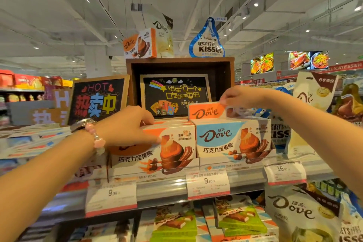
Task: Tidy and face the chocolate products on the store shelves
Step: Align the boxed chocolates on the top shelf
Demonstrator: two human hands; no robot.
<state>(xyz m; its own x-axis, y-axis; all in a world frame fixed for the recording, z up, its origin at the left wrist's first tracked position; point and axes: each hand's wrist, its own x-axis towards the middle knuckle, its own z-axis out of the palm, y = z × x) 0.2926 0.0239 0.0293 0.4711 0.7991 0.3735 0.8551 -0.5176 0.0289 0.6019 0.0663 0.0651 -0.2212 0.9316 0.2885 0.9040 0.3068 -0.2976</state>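
The left hand [127, 125], wearing a pink bead bracelet [97, 139] at the wrist, is resting on the orange Dove box [157, 149] at the front of the shelf [163, 190], its fingers curling over the box's top edge and the thumb lying against the front face, so the grip is closing around that box. The right hand [240, 96] is reaching in higher, its fingertips pinching the top corner of a second orange Dove box [206, 111] that is standing up above and behind the blue Dove box [231, 137]. The blue box is sitting just beside the front orange one, both facing outward in their display trays. Price tags [208, 183] are hanging along the shelf edge below them. Behind the boxes a chalkboard sign [98, 100] is leaning beside a wooden crate [180, 63], and a Hershey's Kisses bag [207, 42] is standing on top of the crate. Green chocolate packs [241, 220] are lying on the shelf below.
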